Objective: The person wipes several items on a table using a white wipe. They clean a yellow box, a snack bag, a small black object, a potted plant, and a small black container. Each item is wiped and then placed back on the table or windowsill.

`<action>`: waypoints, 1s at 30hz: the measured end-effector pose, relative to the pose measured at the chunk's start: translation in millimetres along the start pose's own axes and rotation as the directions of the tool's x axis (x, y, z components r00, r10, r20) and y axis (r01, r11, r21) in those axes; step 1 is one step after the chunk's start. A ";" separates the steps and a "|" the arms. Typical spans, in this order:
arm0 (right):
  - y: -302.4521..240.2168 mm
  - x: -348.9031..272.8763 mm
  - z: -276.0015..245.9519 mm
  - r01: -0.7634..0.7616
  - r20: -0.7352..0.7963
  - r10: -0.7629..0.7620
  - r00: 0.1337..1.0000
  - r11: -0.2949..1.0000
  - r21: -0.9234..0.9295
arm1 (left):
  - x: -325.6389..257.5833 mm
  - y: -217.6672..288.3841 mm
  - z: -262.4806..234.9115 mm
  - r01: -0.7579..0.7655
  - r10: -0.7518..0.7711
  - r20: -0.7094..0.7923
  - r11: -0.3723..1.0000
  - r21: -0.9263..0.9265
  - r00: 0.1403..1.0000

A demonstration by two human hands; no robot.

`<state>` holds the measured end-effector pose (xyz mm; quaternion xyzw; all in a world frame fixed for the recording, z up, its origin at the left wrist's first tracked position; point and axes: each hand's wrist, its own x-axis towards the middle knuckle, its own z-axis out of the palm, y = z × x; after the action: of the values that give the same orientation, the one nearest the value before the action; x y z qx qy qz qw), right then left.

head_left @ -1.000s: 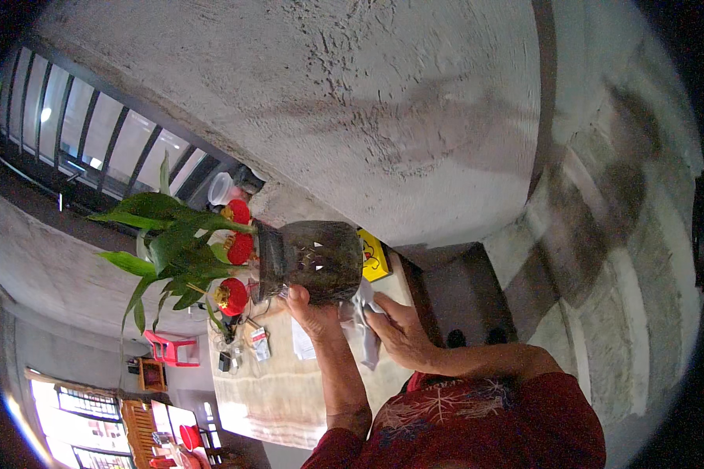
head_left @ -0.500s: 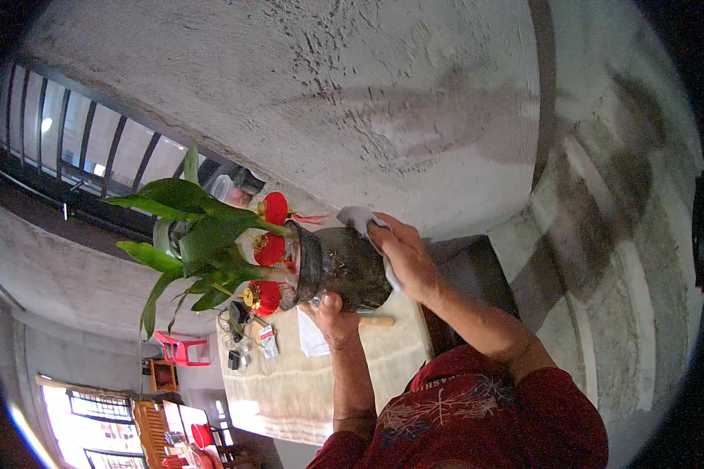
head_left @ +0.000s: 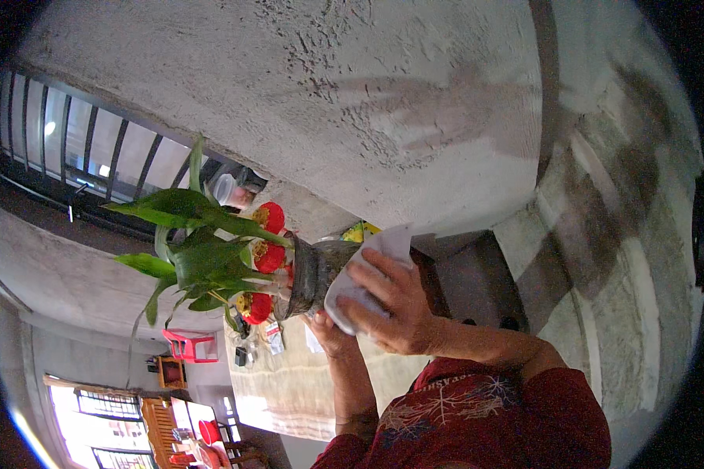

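Note:
A plant with broad green leaves grows out of a dark, see-through vase that lies sideways across the view. Three red lantern ornaments with gold trim hang about its neck. My left hand grips the vase from below; the thumb shows near its edge, and the other fingers are mostly hidden. Over the vase's base end, my right hand presses a white cloth against the surface with its fingers spread. The cloth covers much of that end.
Behind my hands is a light-topped table with small items and papers. A rough grey wall runs close beside the vase, near a barred window. Concrete steps lie at the right. A pink stool stands farther off.
My right hand and the cloth have swung from the vase's upper side round over its near face and base. The vase has turned a little, shifting the lanterns; my left hand still supports it.

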<state>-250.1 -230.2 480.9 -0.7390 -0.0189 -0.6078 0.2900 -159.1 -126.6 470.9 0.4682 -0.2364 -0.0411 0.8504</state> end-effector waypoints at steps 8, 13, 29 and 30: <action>27.3 35.6 2.4 -0.371 0.298 0.272 0.915 0.857 0.357 | -8.7 4.5 -15.1 0.148 -0.134 0.114 0.982 -0.119 0.984; 56.9 46.9 12.8 -0.774 0.707 0.341 0.620 0.414 0.479 | -13.8 8.9 -15.0 0.114 -0.104 0.148 0.991 -0.063 0.984; 52.6 -39.5 53.1 -0.435 0.752 0.536 0.383 -0.613 0.659 | -11.6 -40.1 -13.2 0.124 -0.117 -0.170 0.992 0.028 0.978; 48.3 -36.3 48.1 -0.426 0.751 0.577 0.320 -0.620 0.658 | -14.3 -39.6 -10.6 0.147 -0.134 -0.175 0.987 0.065 0.976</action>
<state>-198.5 -236.9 423.8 -0.0976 0.0186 -0.1219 0.9876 -161.1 -136.3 428.6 0.5179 -0.1308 -0.0519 0.8438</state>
